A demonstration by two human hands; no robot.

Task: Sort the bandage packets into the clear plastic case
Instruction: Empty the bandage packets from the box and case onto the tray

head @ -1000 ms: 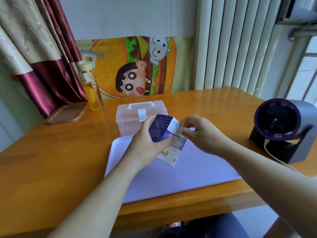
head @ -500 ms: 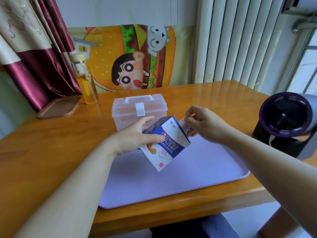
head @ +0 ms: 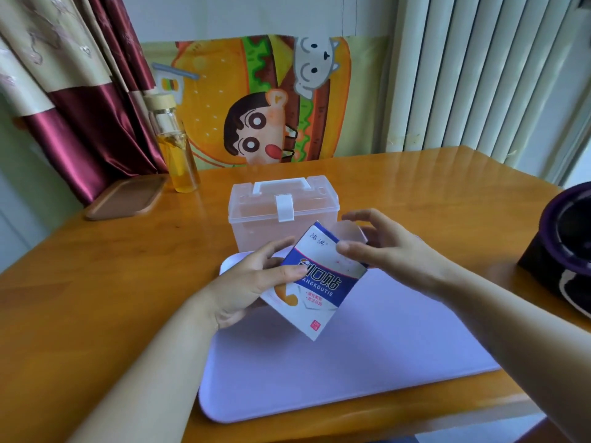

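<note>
Blue-and-white cardboard, a bandage box, was held tilted in the air above the far left part of a lilac tray. The left hand gripped it from the left side, thumb across the printed front and fingers curled behind. Its top flap stood open and pointed away from the person. The right hand was at that open end with its fingers loosely spread, forefinger above the flap and thumb at the box's upper edge; blur made it impossible to tell whether it touched the card. No loose packets showed.

Just behind the box stood the clear plastic case on the wooden worktop, at the tray's far edge, lid down and white latch folded over the front. A bottle of yellow liquid stood at the far left, and a dark purple fan sat at the right edge.
</note>
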